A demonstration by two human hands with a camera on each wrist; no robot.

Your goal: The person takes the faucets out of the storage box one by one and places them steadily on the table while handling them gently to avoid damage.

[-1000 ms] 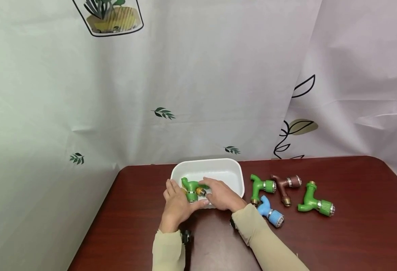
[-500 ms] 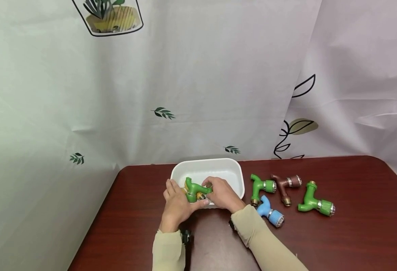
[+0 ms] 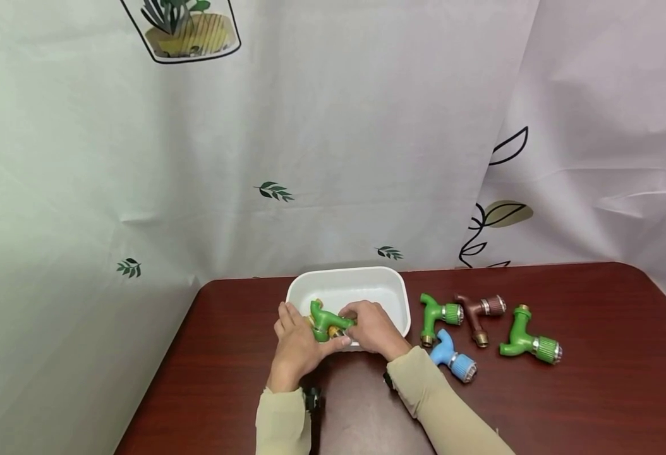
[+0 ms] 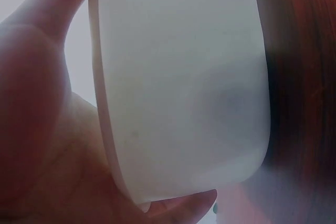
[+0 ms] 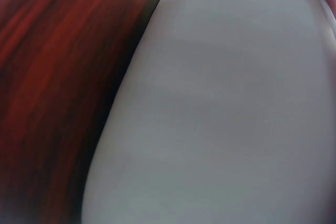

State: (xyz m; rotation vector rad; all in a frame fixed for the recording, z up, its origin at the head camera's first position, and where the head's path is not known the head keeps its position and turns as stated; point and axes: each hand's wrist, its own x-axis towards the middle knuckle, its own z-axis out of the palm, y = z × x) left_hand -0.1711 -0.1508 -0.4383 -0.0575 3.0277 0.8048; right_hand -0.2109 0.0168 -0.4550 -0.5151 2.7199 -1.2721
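Observation:
A white plastic tub (image 3: 392, 297) stands near the table's back edge. My left hand (image 3: 299, 346) grips its near left corner, thumb along the front rim and fingers at the left side. In the left wrist view the same hand wraps the rim beside the tub's outer wall (image 4: 184, 87). My right hand (image 3: 374, 328) reaches over the front rim and holds one end of a green tap (image 3: 324, 319) inside the tub; its fingertips are partly hidden. Beneath that tap shows a yellow tap (image 3: 335, 332), mostly covered. Only the tub's wall (image 5: 210, 103) fills the right wrist view beside the table.
Right of the tub on the dark red table (image 3: 219, 354) lie a green tap (image 3: 434, 313), a brown tap (image 3: 475, 309), a blue tap (image 3: 452, 357) near the right sleeve, and another green tap (image 3: 523, 338) farther right. A white patterned curtain (image 3: 333, 158) hangs behind.
The green tap in the tub has turned in my right hand and shifted slightly right, its knob no longer facing the front. My left hand has stayed at the tub's corner.

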